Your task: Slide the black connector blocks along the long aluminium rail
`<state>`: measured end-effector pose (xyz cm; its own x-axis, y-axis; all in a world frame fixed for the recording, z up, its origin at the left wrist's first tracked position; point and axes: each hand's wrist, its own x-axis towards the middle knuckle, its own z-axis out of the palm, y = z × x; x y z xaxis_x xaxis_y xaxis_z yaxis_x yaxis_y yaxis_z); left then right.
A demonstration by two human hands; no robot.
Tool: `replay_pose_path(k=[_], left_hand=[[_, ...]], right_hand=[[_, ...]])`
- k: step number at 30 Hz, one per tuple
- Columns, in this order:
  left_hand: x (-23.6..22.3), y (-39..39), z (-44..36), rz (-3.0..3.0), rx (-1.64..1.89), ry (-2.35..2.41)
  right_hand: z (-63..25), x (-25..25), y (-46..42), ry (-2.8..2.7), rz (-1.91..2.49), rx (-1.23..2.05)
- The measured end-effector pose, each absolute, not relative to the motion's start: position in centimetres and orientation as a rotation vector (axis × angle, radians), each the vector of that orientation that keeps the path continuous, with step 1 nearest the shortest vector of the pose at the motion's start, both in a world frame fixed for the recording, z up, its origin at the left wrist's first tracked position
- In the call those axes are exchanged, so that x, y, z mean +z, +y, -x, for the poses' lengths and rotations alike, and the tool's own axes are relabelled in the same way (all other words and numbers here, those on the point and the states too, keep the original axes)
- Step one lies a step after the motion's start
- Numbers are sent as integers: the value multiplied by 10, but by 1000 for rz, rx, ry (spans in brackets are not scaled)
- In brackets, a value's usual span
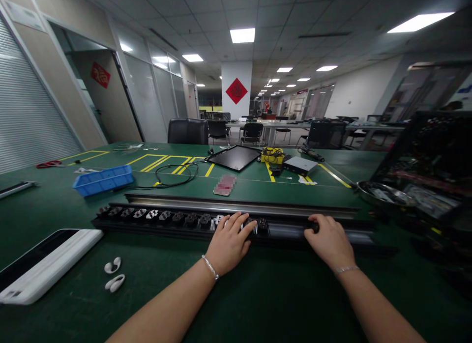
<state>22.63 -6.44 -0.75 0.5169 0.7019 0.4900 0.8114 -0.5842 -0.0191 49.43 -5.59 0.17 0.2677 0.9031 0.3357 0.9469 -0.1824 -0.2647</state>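
A long black metal track (287,231) lies across the green table in front of me, and several small block-shaped modules (164,215), black with some pale faces, stand in a row along its left part. My left hand (230,240) rests over the right part of that row with its fingers spread, hiding some of the modules. Just beyond its fingertips sits the last visible module (263,225). Farther right, over the bare stretch of track, my right hand (329,240) pinches a small black module (314,227) between thumb and fingers; most of it is covered.
Behind the track lie a blue bin (105,180), a black cable (177,178), a pixelated phone-sized object (224,185), a flat black panel (236,157) and a yellow basket (272,155). White earbuds (115,283) and a white device (47,264) are front left. A metal bowl (383,193) stands right.
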Motion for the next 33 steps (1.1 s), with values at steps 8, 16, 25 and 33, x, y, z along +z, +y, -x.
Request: replay_pose_path(k=[8,16,25,33], left_hand=[[-10,-62,-225,2519,-679,-1260],[-12,-60,-224,2541,-724,-1256],[-12,-60,-222,2566,-746,-1243],[-13,-59,-222,2551,-752,-1226]], right_hand=[[-493,-1,-56,-1635,2127,-134],[-497,-2,-54,-1654,2090,-140],[-502,3,-56,-1710,2075,-60],[-512,6,-59,-1682,2188,-82]])
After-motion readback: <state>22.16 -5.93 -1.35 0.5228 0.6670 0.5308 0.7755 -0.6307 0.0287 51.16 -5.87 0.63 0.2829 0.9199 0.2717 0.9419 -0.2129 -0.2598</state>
